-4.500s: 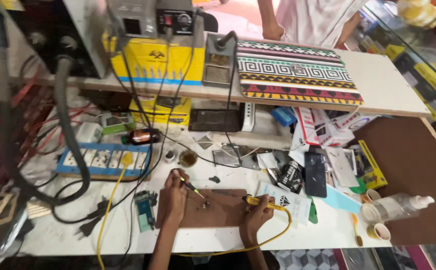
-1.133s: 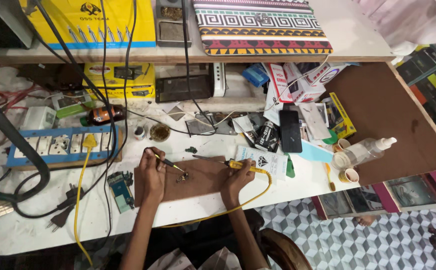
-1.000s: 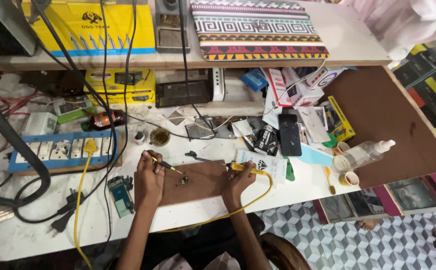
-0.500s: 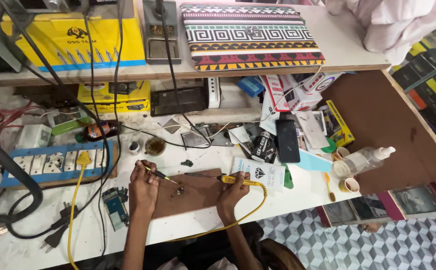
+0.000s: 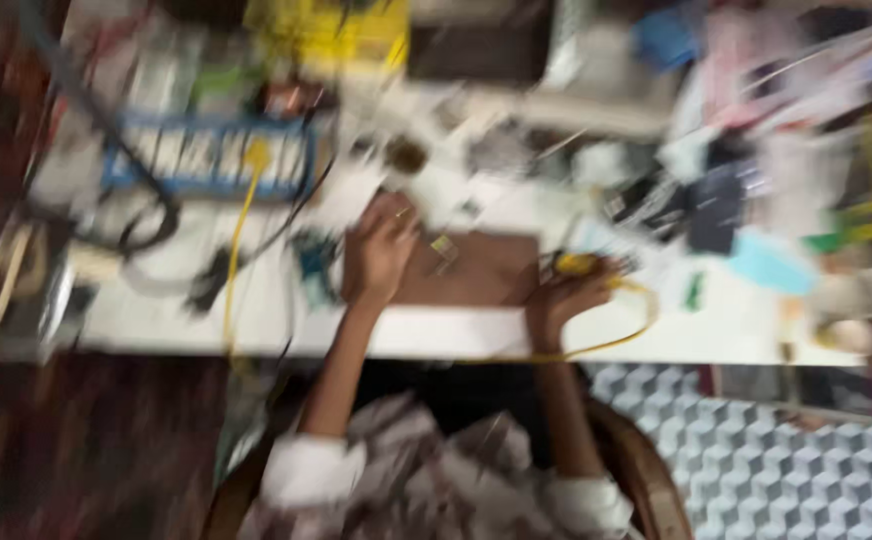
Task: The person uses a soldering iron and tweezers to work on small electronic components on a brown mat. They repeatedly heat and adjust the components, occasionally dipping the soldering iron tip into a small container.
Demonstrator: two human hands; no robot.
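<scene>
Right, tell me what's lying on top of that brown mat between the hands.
A small pale part sits on the brown mat, near its top left. The left hand covers the mat's left edge, hiding whatever lies beneath. The picture is too blurred to identify the part.

Work mat (image 5: 476, 270) at the centre of the bench (image 5: 436, 332). Left hand (image 5: 386, 250) on the mat's 9 o'clock edge; right hand (image 5: 566, 300) at its 4 o'clock corner, closed on a corded tool (image 5: 578, 264). Small part (image 5: 443, 248) on the mat between the hands. Power strip (image 5: 206, 160) at 10 o'clock; phone (image 5: 716, 195) at 2 o'clock; cable (image 5: 596, 345) looping at 4 o'clock.
</scene>
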